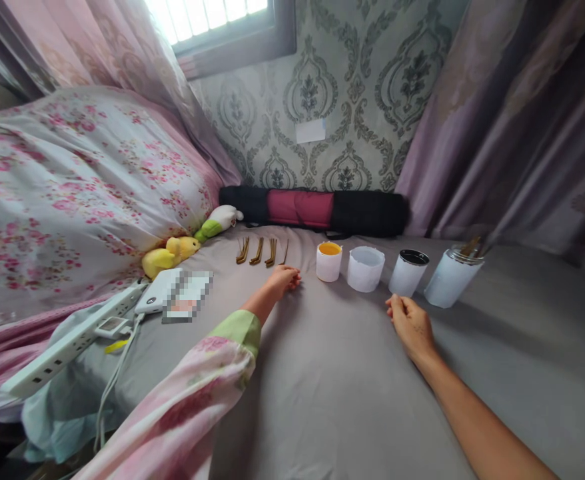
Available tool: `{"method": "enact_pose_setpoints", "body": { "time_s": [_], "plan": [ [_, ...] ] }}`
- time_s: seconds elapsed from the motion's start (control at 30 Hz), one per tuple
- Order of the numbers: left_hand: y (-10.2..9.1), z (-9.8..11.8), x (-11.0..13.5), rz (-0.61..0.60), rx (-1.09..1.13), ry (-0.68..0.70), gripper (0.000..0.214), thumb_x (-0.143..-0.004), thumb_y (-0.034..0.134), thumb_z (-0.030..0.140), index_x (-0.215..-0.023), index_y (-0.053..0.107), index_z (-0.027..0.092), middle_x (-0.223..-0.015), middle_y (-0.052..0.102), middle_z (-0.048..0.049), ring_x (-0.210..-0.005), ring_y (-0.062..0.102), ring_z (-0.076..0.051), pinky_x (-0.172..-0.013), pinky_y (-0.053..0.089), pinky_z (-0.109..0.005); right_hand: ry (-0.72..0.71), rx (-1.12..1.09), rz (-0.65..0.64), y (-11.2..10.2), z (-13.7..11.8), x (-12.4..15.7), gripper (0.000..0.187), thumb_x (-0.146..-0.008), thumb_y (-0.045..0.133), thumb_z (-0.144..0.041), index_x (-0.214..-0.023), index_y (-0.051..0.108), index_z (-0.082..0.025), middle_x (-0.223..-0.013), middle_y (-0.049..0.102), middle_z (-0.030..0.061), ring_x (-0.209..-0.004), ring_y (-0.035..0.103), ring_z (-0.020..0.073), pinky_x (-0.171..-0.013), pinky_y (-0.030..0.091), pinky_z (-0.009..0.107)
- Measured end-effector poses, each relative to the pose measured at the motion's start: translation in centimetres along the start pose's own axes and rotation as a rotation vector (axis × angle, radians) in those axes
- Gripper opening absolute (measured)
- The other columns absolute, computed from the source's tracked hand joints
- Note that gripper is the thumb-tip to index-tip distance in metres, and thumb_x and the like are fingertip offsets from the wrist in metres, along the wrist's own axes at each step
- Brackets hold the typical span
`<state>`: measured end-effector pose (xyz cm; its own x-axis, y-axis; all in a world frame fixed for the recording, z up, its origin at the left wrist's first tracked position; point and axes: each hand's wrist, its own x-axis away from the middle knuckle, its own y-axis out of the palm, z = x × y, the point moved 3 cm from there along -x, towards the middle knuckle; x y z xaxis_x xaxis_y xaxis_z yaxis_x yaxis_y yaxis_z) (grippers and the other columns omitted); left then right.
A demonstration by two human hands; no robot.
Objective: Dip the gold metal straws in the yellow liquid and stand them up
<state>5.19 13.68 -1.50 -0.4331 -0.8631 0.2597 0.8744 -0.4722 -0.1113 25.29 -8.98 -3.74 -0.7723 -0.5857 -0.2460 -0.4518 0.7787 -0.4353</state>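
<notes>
My left hand (283, 279) rests on the grey sheet (332, 387) with its fingers curled under and nothing visible in them. It lies just in front of a row of brown bent sticks (257, 251) and left of a white cup with orange contents (329, 261). My right hand (411, 323) lies on the sheet in a loose fist, empty as far as I can see. It is just in front of a white cup with a dark inside (408, 272). A plain white cup (366, 269) stands between the two cups. A jar with brown sticks in it (453, 275) stands furthest right.
A black and red roll (317, 210) lies along the wall behind the cups. At left are a floral quilt (72, 180), a yellow plush toy (170, 255), a white power bank (160, 290) and a power strip (67, 347) with cables. Curtains hang at right.
</notes>
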Motion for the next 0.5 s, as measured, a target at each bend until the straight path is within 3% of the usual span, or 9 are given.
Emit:
{"method": "enact_pose_setpoints", "body": {
  "time_s": [0.27,0.5],
  "plan": [
    [-2.8,0.6,-1.6,0.168,-0.35,0.079,0.018,-0.075,0.048,0.015,-0.088,0.057,0.006,-0.065,0.058,-0.0054,-0.044,0.046,-0.005,-0.041,0.035,-0.016,-0.018,0.014,-0.003,0.1,0.0,0.0,0.039,-0.079,0.037,-0.05,-0.073,0.058,-0.017,-0.061,0.056,0.0033,-0.056,0.052,0.0144,-0.051,0.037,0.024],
    [-4.6,1.9,-2.5,0.272,-0.671,0.178,0.023,-0.067,0.051,0.01,-0.087,0.064,0.008,-0.07,0.063,-0.0083,-0.063,0.058,-0.014,-0.059,0.042,-0.021,-0.002,0.007,-0.01,0.0,-0.4,0.2,0.039,-0.079,0.037,-0.05,-0.072,0.057,-0.017,-0.06,0.055,0.0029,-0.053,0.051,0.0137,-0.05,0.036,0.023]
  ]
}}
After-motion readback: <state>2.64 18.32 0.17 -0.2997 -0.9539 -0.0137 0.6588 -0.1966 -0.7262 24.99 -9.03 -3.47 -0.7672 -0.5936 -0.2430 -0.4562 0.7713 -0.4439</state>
